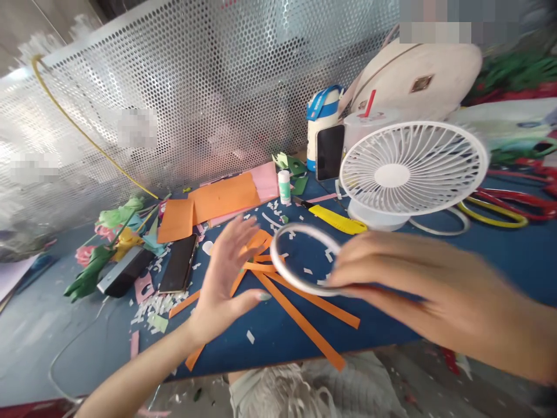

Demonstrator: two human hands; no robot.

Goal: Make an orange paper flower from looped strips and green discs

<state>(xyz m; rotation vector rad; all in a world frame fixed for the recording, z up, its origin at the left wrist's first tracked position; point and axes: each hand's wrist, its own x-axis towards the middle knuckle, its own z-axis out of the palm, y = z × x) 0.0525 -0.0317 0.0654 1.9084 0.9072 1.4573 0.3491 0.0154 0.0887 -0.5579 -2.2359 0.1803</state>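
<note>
My right hand (395, 284) grips a thin white ring (285, 270), which looks like a narrow roll of tape, by its right side between thumb and fingers. The ring is tilted above the table. To its left, my left hand (228, 276) is open, fingers stretched and thumb apart, holding nothing. Beneath both lie several orange paper strips (304, 322) that fan out from a shared middle, partly hidden by the left hand and the ring. A yellow utility knife (337, 219) rests just behind the ring. Motion blurs my right hand.
Behind stand a glue stick (284, 187), orange paper sheets (226, 197), a white fan (413, 168), a bottle (322, 125) and a propped phone (329, 152). Another phone (178, 264), paper flowers (113, 232) and white scraps (152, 307) lie left. A perforated metal panel (209, 87) borders the back.
</note>
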